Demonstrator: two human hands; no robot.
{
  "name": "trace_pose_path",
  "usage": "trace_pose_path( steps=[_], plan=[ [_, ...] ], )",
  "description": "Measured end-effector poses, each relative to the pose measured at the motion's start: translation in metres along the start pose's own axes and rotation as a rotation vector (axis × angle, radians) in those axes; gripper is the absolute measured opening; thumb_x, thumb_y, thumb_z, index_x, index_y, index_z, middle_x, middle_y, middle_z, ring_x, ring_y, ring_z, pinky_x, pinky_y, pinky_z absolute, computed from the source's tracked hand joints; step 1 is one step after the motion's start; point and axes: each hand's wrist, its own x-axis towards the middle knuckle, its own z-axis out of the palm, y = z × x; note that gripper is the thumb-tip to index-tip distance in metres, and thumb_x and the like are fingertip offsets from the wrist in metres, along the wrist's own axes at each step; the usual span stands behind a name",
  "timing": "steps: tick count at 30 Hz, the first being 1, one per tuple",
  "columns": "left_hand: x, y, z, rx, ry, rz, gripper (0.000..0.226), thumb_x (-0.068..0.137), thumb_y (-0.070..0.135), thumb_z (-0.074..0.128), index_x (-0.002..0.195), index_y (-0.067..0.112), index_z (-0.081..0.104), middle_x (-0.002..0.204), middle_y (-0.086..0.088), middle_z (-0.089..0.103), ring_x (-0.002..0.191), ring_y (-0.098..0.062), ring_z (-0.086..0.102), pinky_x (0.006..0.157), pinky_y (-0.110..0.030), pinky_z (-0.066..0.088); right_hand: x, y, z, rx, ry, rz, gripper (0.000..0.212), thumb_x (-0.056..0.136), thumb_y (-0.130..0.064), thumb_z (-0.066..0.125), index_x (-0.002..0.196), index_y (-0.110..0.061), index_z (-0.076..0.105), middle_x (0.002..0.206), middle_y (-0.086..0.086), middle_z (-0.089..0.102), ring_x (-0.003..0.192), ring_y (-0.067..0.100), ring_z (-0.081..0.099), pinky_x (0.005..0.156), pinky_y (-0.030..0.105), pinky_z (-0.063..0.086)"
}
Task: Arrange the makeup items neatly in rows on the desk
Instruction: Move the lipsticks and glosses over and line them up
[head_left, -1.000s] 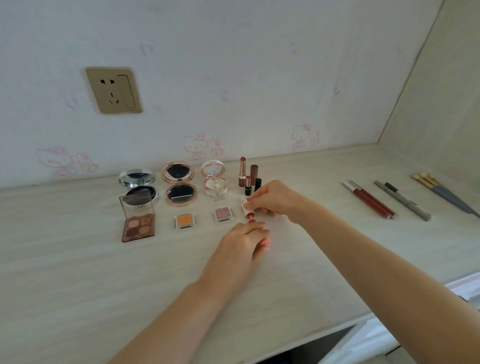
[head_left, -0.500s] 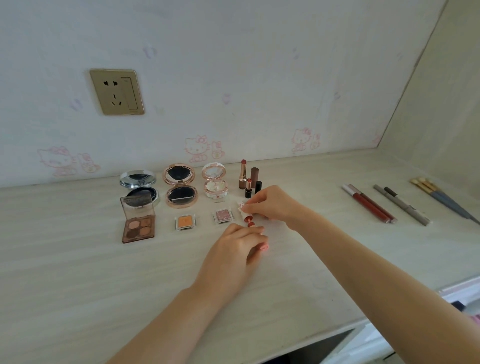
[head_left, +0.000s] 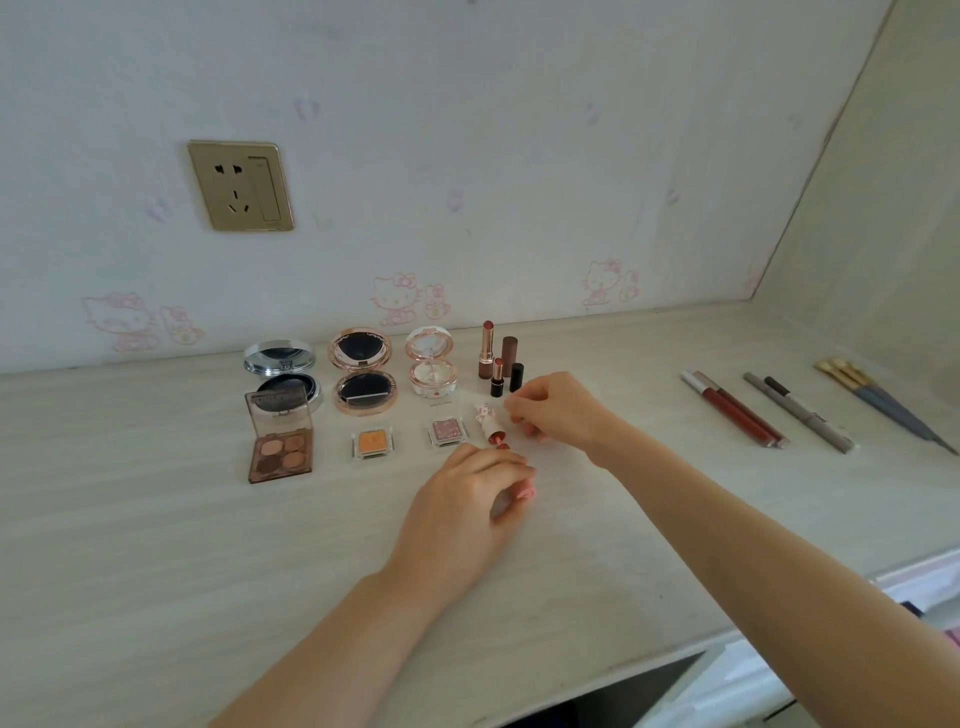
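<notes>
Looks like the small pink lipstick (head_left: 488, 425) is getting lined up beside the pink eyeshadow pan (head_left: 447, 431), left hand (head_left: 470, 499) pinching its red tip, right hand (head_left: 553, 410) loosely curled just beside it, holding nothing I can see.

Back row on tabletop (head_left: 156, 545): three open compacts (head_left: 363, 371), two uncapped lipsticks (head_left: 487, 348) upright. Front row: brown eyeshadow quad (head_left: 280, 441), orange pan (head_left: 372, 442), pink pan (head_left: 447, 431), small white-pink lipstick (head_left: 488, 423) lying tilted. Far right: lip glosses (head_left: 732, 410), pencils (head_left: 797, 418), brushes (head_left: 878, 400).
</notes>
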Motion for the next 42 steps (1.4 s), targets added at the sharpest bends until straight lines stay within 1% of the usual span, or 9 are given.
trace_pose_path(
  steps=[3, 6, 12, 15, 19, 23, 29, 35, 42],
  plan=[
    [0.002, 0.004, -0.002, 0.01, 0.016, 0.016, 0.019, 0.084, 0.02, 0.069, 0.103, 0.022, 0.072, 0.104, 0.016, 0.068, 0.104, -0.006, 0.056, 0.085, -0.028, 0.05, -0.012, 0.006, -0.009, -0.045, 0.054, -0.024, 0.014, 0.088, -0.017, 0.058, 0.088, -0.011, 0.07, 0.081, 0.012, 0.071, 0.07, 0.018, 0.063, 0.075, 0.033, 0.055],
    [0.004, 0.01, -0.005, 0.021, 0.008, 0.027, 0.021, 0.084, 0.016, 0.069, 0.104, 0.02, 0.073, 0.102, 0.014, 0.07, 0.102, -0.007, 0.055, 0.083, -0.027, 0.05, -0.031, 0.013, -0.021, -0.177, 0.092, -0.079, 0.016, 0.09, -0.018, 0.056, 0.101, -0.018, 0.068, 0.083, -0.003, 0.067, 0.078, 0.015, 0.063, 0.073, 0.025, 0.05],
    [0.016, 0.032, -0.003, 0.035, -0.059, 0.06, 0.023, 0.085, 0.013, 0.065, 0.106, 0.019, 0.073, 0.076, 0.013, 0.057, 0.093, -0.004, 0.052, 0.074, -0.029, 0.051, -0.076, 0.044, -0.054, -0.511, 0.111, -0.18, 0.029, 0.093, -0.024, 0.055, 0.122, -0.019, 0.06, 0.117, -0.003, 0.064, 0.109, 0.012, 0.057, 0.091, 0.02, 0.043],
    [0.024, 0.054, 0.006, 0.019, -0.135, 0.057, 0.025, 0.09, 0.017, 0.059, 0.112, 0.021, 0.071, 0.096, 0.005, 0.064, 0.101, -0.004, 0.053, 0.082, -0.031, 0.048, -0.096, 0.058, -0.074, -0.61, 0.148, -0.188, 0.03, 0.094, -0.026, 0.055, 0.124, -0.02, 0.059, 0.123, -0.003, 0.06, 0.112, 0.013, 0.055, 0.09, 0.016, 0.037],
    [0.043, 0.072, 0.034, 0.065, -0.277, -0.008, 0.028, 0.095, 0.029, 0.049, 0.119, 0.033, 0.063, 0.117, 0.01, 0.056, 0.115, -0.002, 0.05, 0.081, -0.025, 0.04, -0.113, 0.076, -0.1, -0.663, 0.186, -0.141, 0.03, 0.095, -0.028, 0.053, 0.124, -0.021, 0.058, 0.124, -0.004, 0.058, 0.112, 0.012, 0.055, 0.088, 0.016, 0.035],
    [0.075, 0.078, 0.079, 0.006, -0.367, 0.01, 0.029, 0.093, 0.026, 0.05, 0.119, 0.026, 0.063, 0.118, 0.001, 0.061, 0.116, -0.015, 0.053, 0.093, -0.034, 0.046, -0.115, 0.093, -0.123, -0.705, 0.237, -0.092, 0.029, 0.096, -0.027, 0.052, 0.124, -0.021, 0.058, 0.127, -0.003, 0.057, 0.115, 0.014, 0.054, 0.094, 0.026, 0.043],
    [0.13, 0.084, 0.123, 0.042, -0.371, 0.015, 0.033, 0.094, 0.013, 0.048, 0.124, 0.017, 0.061, 0.123, -0.008, 0.061, 0.122, -0.022, 0.048, 0.099, -0.035, 0.043, -0.101, 0.115, -0.15, -0.755, 0.371, -0.069, 0.028, 0.095, -0.021, 0.051, 0.12, -0.017, 0.061, 0.119, 0.001, 0.059, 0.113, 0.021, 0.053, 0.091, 0.033, 0.048],
    [0.177, 0.076, 0.159, 0.113, -0.415, 0.01, 0.049, 0.092, -0.001, 0.041, 0.138, 0.016, 0.046, 0.139, -0.01, 0.048, 0.131, -0.027, 0.038, 0.105, -0.041, 0.036, -0.079, 0.127, -0.158, -0.866, 0.504, -0.056, 0.024, 0.093, -0.02, 0.045, 0.112, -0.014, 0.06, 0.111, 0.004, 0.057, 0.107, 0.025, 0.049, 0.087, 0.038, 0.047],
    [0.203, 0.066, 0.184, 0.114, -0.513, -0.003, 0.061, 0.089, -0.006, 0.032, 0.146, 0.016, 0.034, 0.15, -0.009, 0.035, 0.14, -0.023, 0.027, 0.114, -0.034, 0.025, -0.064, 0.138, -0.157, -0.917, 0.49, -0.003, 0.029, 0.094, -0.024, 0.044, 0.113, -0.011, 0.061, 0.121, 0.006, 0.053, 0.114, 0.029, 0.044, 0.093, 0.038, 0.043]
  ],
)
